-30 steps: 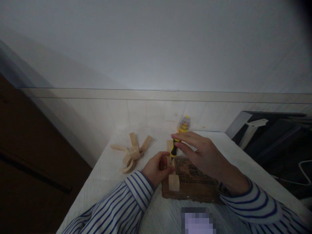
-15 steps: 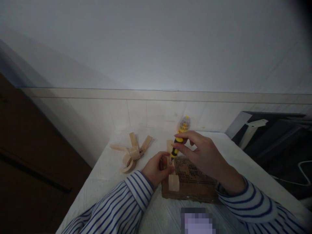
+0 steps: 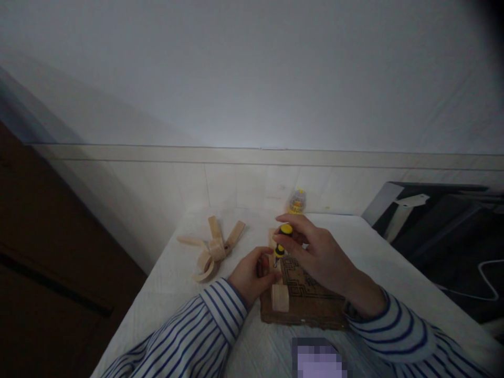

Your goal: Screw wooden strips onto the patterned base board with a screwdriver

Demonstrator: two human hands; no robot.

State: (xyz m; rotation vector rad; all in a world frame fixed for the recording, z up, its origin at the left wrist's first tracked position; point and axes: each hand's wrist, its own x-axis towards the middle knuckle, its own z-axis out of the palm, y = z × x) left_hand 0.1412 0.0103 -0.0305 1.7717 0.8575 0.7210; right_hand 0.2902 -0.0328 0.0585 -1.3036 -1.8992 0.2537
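Behind your right hand [image 3: 321, 254], a clear container [image 3: 296, 201] holds contents too blurred to name; its yellow label's lettering is unreadable. Your right fingers grip a yellow-and-black screwdriver [image 3: 280, 250], its tip at the pale wooden piece [image 3: 280, 298] your left hand [image 3: 251, 274] pinches along the patterned board's [image 3: 303, 311] left side.

A yellow-and-black screwdriver [image 3: 280, 250] tilts tip-down, handle toward one o'clock. Beneath it, a pale wooden piece [image 3: 280, 297] runs twelve to six o'clock.
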